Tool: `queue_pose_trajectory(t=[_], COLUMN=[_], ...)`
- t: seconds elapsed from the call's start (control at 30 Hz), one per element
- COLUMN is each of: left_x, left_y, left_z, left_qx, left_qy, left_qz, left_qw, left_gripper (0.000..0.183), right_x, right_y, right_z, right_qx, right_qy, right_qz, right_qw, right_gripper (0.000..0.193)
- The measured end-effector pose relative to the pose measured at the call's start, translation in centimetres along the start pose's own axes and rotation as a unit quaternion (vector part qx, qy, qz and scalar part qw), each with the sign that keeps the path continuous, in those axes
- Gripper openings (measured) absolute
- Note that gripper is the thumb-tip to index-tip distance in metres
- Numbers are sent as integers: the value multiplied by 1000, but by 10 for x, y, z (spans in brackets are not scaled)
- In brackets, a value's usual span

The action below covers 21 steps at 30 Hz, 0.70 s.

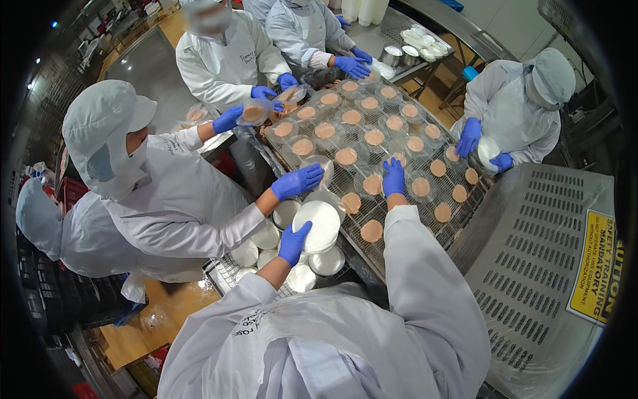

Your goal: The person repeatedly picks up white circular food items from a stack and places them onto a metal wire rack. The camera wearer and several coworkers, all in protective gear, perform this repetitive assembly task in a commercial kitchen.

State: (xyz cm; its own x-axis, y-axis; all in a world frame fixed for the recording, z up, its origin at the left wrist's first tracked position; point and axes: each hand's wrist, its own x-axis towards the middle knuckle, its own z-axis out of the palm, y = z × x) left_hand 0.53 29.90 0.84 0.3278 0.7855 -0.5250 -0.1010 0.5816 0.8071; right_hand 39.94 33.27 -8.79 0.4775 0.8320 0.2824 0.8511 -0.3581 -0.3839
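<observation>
My left hand (294,245), in a blue glove, grips a stack of thin white round sheets (317,225) beside the near left edge of a wire mesh conveyor (399,213). Over the mesh reaches my right hand (393,179), also gloved, its fingers stretched forward and slightly apart at a pinkish round patty (400,158). Another patty (373,184) lies just left of that hand. Rows of similar patties cover the belt, many on clear round film. Below my left hand, several white round stacks (325,261) rest on a wire rack (219,278).
At the left, a co-worker's gloved hand (298,182) extends over the belt edge near mine. Another person's hand (470,137) is across the belt at right. Further co-workers stand at the far end. A slotted metal panel (531,259) with a yellow sign (591,268) borders the right.
</observation>
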Motion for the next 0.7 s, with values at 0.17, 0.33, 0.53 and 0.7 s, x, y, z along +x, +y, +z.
queue_pose_trajectory(t=[0.17,0.33,0.53,0.7], left_x=[-2,10,-13,-29], left_y=[0,-35,-31,-36], left_z=[-12,6,26,2], left_qx=[24,-12,-16,21], left_qy=[27,-2,-34,-21], left_qz=[-1,39,29,31], left_qw=[999,999,999,999], left_gripper=[50,46,46,48], right_x=[-57,-108,-137,-108], right_y=[-55,-120,-138,-35], right_z=[-61,-83,-62,-80], right_qx=[-6,259,248,263], right_qy=[-43,-46,-152,-112], right_qz=[114,112,76,132], right_qw=[993,958,954,949], right_gripper=[14,32,24,24])
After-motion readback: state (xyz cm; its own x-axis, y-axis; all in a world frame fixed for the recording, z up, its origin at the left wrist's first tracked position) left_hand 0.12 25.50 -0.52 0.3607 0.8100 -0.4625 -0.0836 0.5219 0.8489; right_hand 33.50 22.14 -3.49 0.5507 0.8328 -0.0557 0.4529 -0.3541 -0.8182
